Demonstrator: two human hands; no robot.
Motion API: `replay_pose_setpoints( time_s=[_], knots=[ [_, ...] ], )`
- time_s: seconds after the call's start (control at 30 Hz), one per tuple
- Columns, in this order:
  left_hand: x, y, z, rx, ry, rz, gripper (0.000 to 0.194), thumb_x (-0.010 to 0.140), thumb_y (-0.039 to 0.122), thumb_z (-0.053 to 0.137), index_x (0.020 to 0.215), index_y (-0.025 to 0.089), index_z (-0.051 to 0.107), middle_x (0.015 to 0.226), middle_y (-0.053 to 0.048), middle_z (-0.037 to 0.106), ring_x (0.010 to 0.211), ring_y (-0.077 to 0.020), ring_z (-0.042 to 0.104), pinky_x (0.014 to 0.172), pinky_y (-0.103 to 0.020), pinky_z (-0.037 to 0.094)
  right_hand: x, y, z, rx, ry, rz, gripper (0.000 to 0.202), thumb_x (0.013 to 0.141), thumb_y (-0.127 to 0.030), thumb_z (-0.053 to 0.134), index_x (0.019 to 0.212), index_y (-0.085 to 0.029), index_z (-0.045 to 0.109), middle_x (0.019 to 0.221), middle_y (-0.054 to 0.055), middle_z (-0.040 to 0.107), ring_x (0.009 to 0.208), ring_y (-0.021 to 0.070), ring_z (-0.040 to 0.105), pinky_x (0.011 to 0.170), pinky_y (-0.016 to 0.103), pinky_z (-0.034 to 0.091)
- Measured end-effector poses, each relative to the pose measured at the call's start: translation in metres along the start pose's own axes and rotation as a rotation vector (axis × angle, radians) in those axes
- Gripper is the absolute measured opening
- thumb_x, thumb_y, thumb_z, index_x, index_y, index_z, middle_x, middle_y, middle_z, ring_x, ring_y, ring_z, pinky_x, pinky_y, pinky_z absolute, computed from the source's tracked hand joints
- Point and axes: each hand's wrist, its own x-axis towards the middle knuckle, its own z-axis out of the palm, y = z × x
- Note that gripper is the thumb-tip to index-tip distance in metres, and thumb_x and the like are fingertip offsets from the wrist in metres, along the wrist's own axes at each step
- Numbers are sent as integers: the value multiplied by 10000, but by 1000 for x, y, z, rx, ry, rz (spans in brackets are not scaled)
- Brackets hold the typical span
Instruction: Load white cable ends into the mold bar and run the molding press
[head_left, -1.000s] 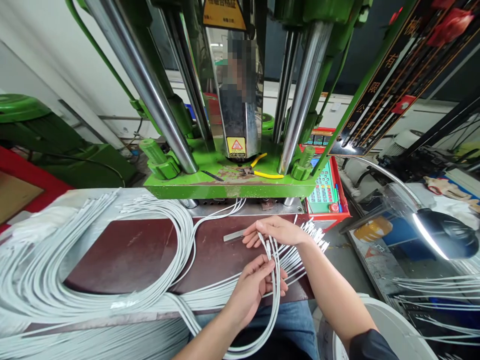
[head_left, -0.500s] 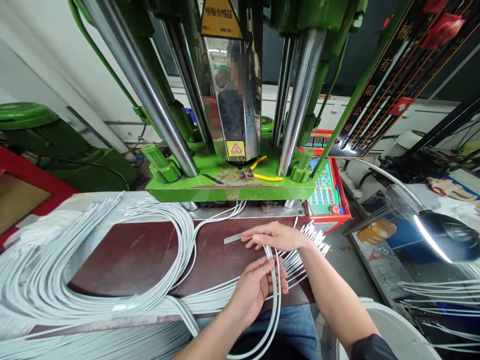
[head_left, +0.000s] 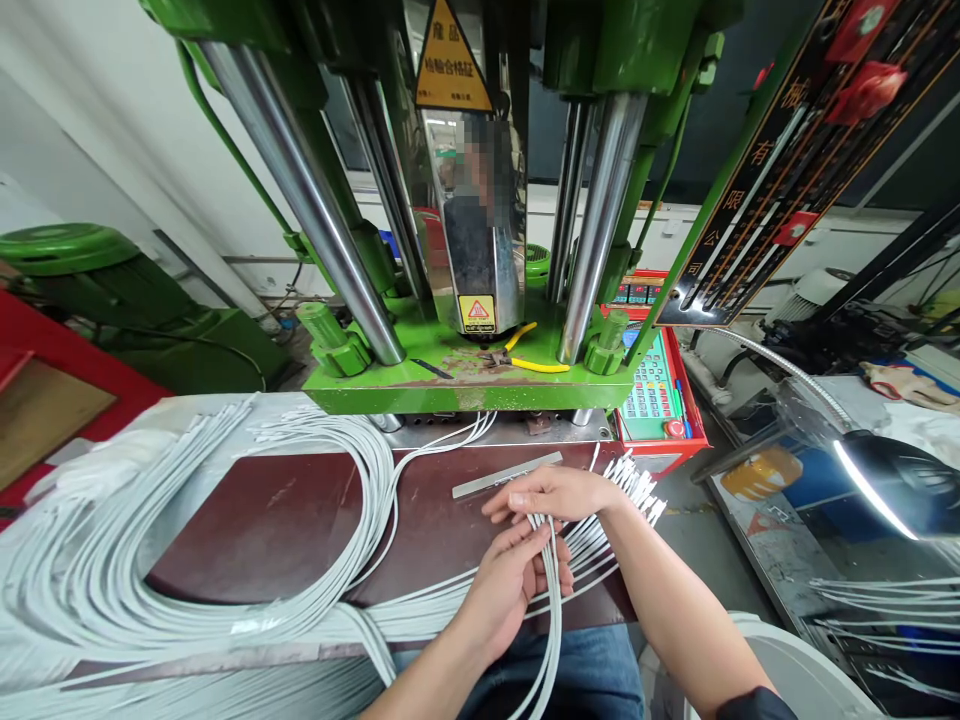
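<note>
- The left hand (head_left: 510, 582) is clamped on a few slim white cables (head_left: 553, 615), its thumb laid along the near side and its fingers curled behind them
- The right hand (head_left: 559, 492) arches over the top ends of those cables, just above the left fingertips; its thumb and fingers partly hide the tips, so I cannot tell whether it grips them
- The held cables stand roughly upright between the hands, then hang down in front of the person's jeans (head_left: 600, 665)
- Behind the hands, a flat cable bundle (head_left: 420, 603) crosses the brown work board (head_left: 262, 520), its pale connector ends (head_left: 637, 490) fanned out at the right
- A flat metal strip (head_left: 507, 474) lies slantwise on the board, just beyond the right hand
- A thick cable coil (head_left: 375, 490) curves across the left part of the board
- Several cables (head_left: 450, 438) lead from beneath the press's green base plate (head_left: 465, 401) toward that coil
- Yellow-handled pliers (head_left: 544, 366) and a thin dark blade (head_left: 433, 369) rest on the plate
- A red-framed control panel (head_left: 651, 395) stands beyond the board, right of the plate
</note>
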Motion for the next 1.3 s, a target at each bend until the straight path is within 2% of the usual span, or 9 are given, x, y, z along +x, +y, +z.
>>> replay_pose_setpoints(
  time_s=[0.07,0.27,0.4,0.47,0.57,0.73,0.87,1.13,1.3],
  knots=[
    [0,0,-2,19,4,-3,224,787,330,661,857,125,604,717,-62,650,554,-161,604,542,-313,496,2,-1,3,11,-69,10,670,871,-645,350,1198,-123,615,1113,135,662,1016,201,628,821,282,501],
    [-11,4,-10,133,-13,60,224,799,360,644,837,145,598,743,-28,606,558,-132,572,553,-296,476,7,-2,9,73,-22,-6,672,896,-634,311,1149,-99,629,1098,142,662,989,205,636,813,301,500],
    [-19,12,-21,230,99,109,269,783,404,649,885,158,605,721,-3,583,543,-115,541,557,-283,463,10,9,6,-231,482,6,458,916,-522,434,1088,-154,646,1047,98,665,971,201,610,884,350,448],
    [-21,16,-28,261,148,151,276,784,412,644,884,158,604,717,1,583,535,-111,535,548,-272,448,14,19,5,-576,584,97,369,834,-448,620,1083,-178,648,1051,88,643,1013,232,559,915,381,413],
    [-21,20,-35,295,193,189,275,781,418,643,852,155,601,709,1,588,520,-108,530,532,-263,428,22,32,9,-888,527,164,346,769,-346,715,1048,-154,646,1011,96,607,1003,249,510,899,387,410],
    [-17,19,-37,280,187,203,281,760,418,657,842,154,603,694,4,584,501,-110,523,528,-277,438,33,36,19,-1001,473,111,167,870,-300,597,945,-152,607,970,95,577,967,230,502,862,359,410],
    [-16,17,-38,306,187,202,273,772,416,644,826,153,593,700,-3,593,505,-111,530,525,-270,432,28,27,19,-803,521,116,200,924,-305,504,1041,-147,543,943,92,609,898,215,562,802,342,422],
    [-12,16,-33,386,185,191,284,813,428,597,745,153,599,632,2,576,481,-98,493,516,-246,391,22,30,14,153,526,85,492,891,-456,498,1300,-185,530,729,4,586,543,85,475,514,215,412],
    [-7,15,-28,469,185,178,317,794,416,617,619,157,562,553,25,531,411,-71,425,472,-225,346,18,31,11,326,489,102,517,841,-461,563,1276,-182,569,700,10,604,516,78,462,467,196,390]
  ],
)
